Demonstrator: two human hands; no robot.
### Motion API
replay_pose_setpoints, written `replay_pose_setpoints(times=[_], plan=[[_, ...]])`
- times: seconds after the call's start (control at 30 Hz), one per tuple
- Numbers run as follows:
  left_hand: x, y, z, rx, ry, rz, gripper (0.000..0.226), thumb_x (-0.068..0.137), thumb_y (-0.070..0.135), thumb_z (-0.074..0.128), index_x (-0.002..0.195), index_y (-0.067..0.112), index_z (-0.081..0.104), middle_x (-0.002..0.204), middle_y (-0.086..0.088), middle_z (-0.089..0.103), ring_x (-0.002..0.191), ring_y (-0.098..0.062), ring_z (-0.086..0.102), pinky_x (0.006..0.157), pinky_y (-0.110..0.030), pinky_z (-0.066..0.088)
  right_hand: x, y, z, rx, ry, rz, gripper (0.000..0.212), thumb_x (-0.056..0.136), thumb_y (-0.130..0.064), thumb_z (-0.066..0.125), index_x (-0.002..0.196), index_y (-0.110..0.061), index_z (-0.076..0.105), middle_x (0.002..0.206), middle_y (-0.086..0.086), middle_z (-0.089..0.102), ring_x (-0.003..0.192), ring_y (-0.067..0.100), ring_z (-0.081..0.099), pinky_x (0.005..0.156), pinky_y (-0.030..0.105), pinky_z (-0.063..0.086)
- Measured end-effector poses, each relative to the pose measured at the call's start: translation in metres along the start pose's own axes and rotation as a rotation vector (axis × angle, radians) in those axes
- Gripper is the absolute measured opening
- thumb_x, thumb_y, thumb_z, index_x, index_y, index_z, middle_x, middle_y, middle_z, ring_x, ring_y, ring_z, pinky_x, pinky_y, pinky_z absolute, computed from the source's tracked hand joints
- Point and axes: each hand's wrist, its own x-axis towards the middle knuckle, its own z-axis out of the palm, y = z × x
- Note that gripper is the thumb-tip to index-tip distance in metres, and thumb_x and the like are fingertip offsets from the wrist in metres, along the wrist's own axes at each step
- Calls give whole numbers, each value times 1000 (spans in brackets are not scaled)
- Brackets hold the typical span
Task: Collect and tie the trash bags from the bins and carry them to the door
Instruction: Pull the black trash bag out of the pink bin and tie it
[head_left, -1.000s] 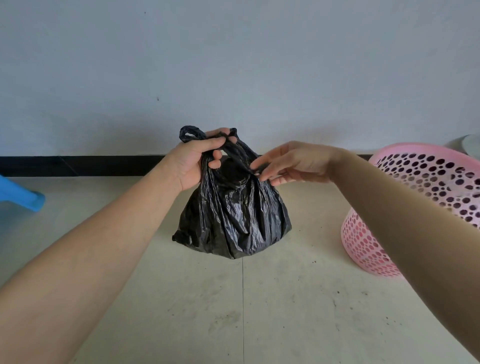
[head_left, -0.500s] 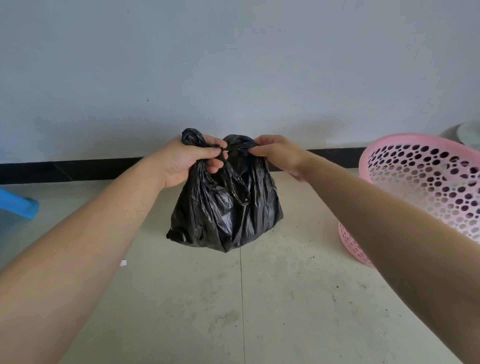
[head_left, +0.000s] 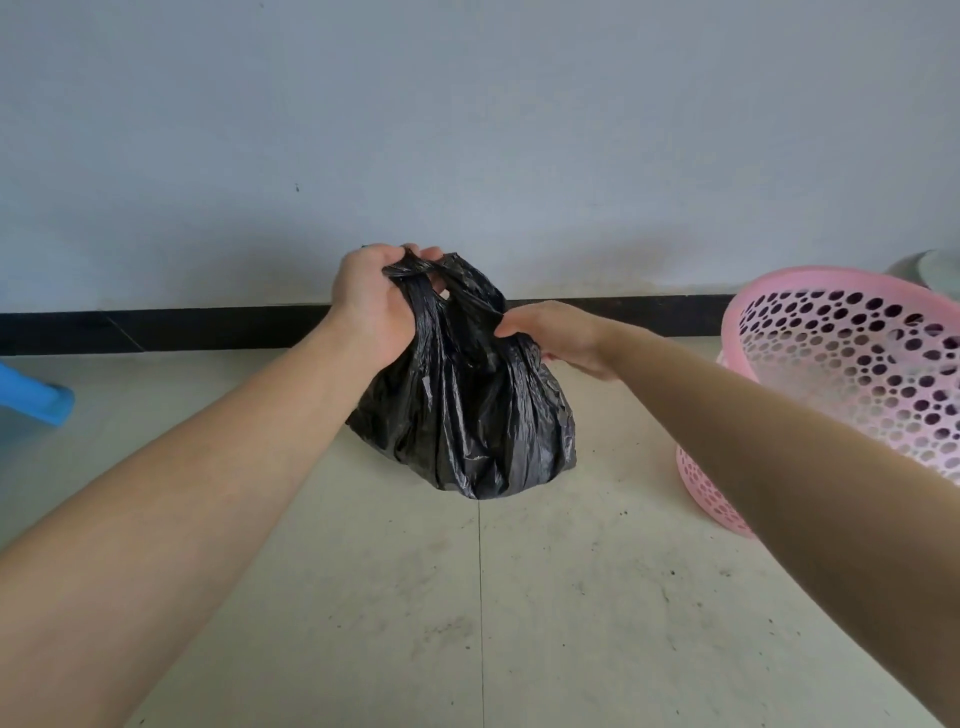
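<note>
Pale floor meets a grey wall with a black strip along the bottom. Up off the floor, near the wall, hangs the black trash bag. It hangs up and down, with the twisted top pointing up and the fat end down. The left hand is curled tight around the top. The right hand pinches the bag lower down, on its right side. A pink bin leans at the floor's right edge.
</note>
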Motion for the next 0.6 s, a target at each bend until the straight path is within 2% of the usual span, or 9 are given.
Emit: replay_pose_setpoints(times=[0.1, 0.13, 0.2, 0.23, 0.27, 0.4, 0.5, 0.57, 0.6], plan=[[-7, 3, -2, -3, -13, 2, 21, 87, 9, 39, 67, 9, 46, 77, -16, 68, 85, -34, 62, 95, -46, 51, -1, 3, 3, 0, -29, 13, 42, 97, -30, 51, 137, -17, 55, 150, -4, 44, 134, 16, 40, 103, 34, 36], [-10, 3, -2, 7, -16, 4, 19, 83, 10, 40, 64, 10, 45, 74, -15, 67, 84, -34, 61, 94, -46, 52, -2, 3, 4, 11, -35, 23, 45, 96, -30, 53, 139, -16, 53, 144, -4, 49, 126, 15, 45, 101, 34, 37], [-17, 4, -1, 2, -19, 24, 10, 69, 11, 44, 60, 11, 43, 66, -13, 63, 79, -32, 62, 93, -45, 52, -6, 2, 6, 89, -50, 17, 43, 89, -27, 54, 130, -14, 56, 101, -4, 54, 86, 12, 46, 82, 32, 37], [-19, 4, 1, -12, -19, 41, 6, 63, 13, 45, 58, 11, 42, 62, -12, 61, 72, -30, 63, 94, -45, 52, -8, 2, 7, 146, -49, 7, 33, 84, -26, 52, 113, -12, 59, 82, -4, 44, 71, 13, 35, 73, 32, 33], [-20, 5, 2, -23, -19, 56, 5, 60, 14, 45, 57, 12, 41, 59, -11, 59, 66, -29, 63, 96, -45, 52, -8, 2, 6, 204, -43, 5, 24, 80, -27, 51, 98, -11, 55, 75, -3, 37, 65, 14, 28, 68, 33, 29], [-21, 4, 6, 6, -35, 56, 6, 57, 14, 44, 54, 12, 40, 58, -12, 57, 67, -31, 61, 92, -46, 54, -8, 1, 1, 350, 13, 23, 27, 89, -37, 47, 102, -15, 56, 85, 0, 50, 71, 17, 38, 76, 37, 36], [-19, 2, 6, 58, -73, 37, 8, 56, 15, 44, 51, 12, 39, 61, -13, 59, 66, -28, 55, 87, -45, 54, -10, -7, -1, 486, -16, 9, 54, 89, -64, 45, 124, -24, 57, 88, -1, 58, 78, 16, 50, 74, 36, 36], [-20, 0, 8, 152, -106, 36, 8, 57, 16, 44, 52, 13, 38, 63, -13, 61, 66, -27, 52, 76, -39, 50, -9, -12, -2, 598, -33, -4, 66, 84, -76, 45, 121, -24, 61, 89, -1, 59, 78, 17, 56, 75, 34, 41], [-21, -1, 9, 188, -122, 33, 8, 58, 17, 44, 54, 13, 37, 64, -13, 61, 66, -27, 52, 72, -37, 48, -9, -14, -2, 644, -8, -18, 63, 84, -74, 49, 116, -21, 62, 89, 0, 60, 77, 17, 56, 76, 34, 44]])
